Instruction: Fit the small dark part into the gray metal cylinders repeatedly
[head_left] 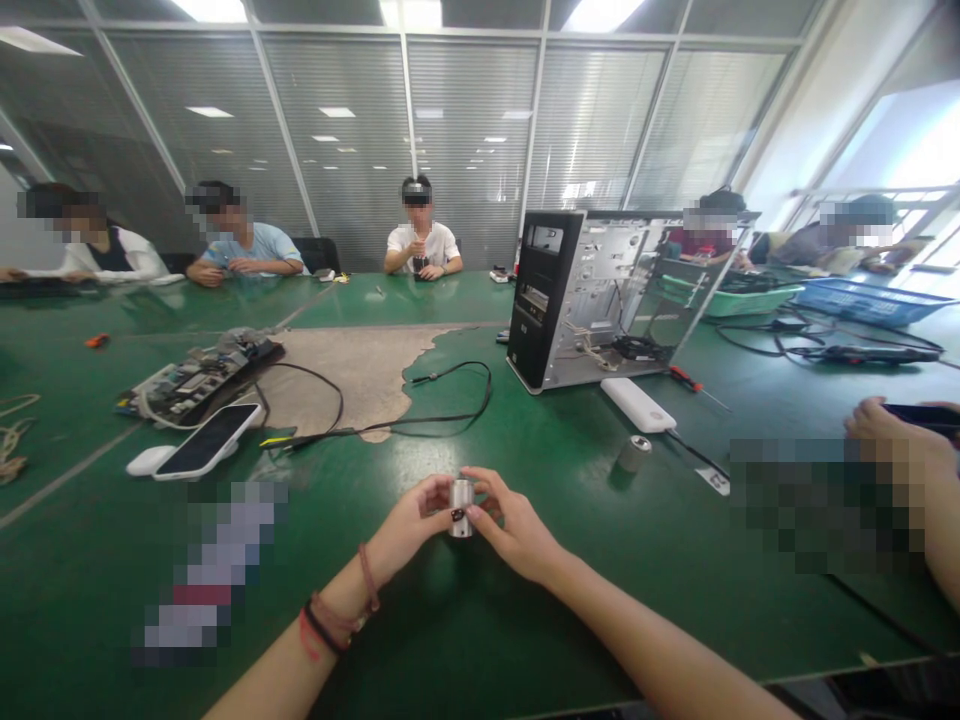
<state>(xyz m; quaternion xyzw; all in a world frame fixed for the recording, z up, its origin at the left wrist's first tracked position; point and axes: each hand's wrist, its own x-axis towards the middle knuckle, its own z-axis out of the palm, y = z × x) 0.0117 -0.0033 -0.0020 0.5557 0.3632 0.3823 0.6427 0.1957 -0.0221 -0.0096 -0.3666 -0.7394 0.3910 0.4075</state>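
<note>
Left hand (411, 518) and right hand (519, 526) hold an upright metal cylinder (461, 496)

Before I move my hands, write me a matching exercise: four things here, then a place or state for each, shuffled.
1. Nearer metal cylinder
2. Desktop computer case
3. Smartphone
4. Screwdriver

A. Face up, dark screen
B. Held between left hand and right hand
C. Red-and-black handle, lying flat
D. Black front, side open with the inside showing

Pairs: 1-B, 2-D, 3-A, 4-C
</note>
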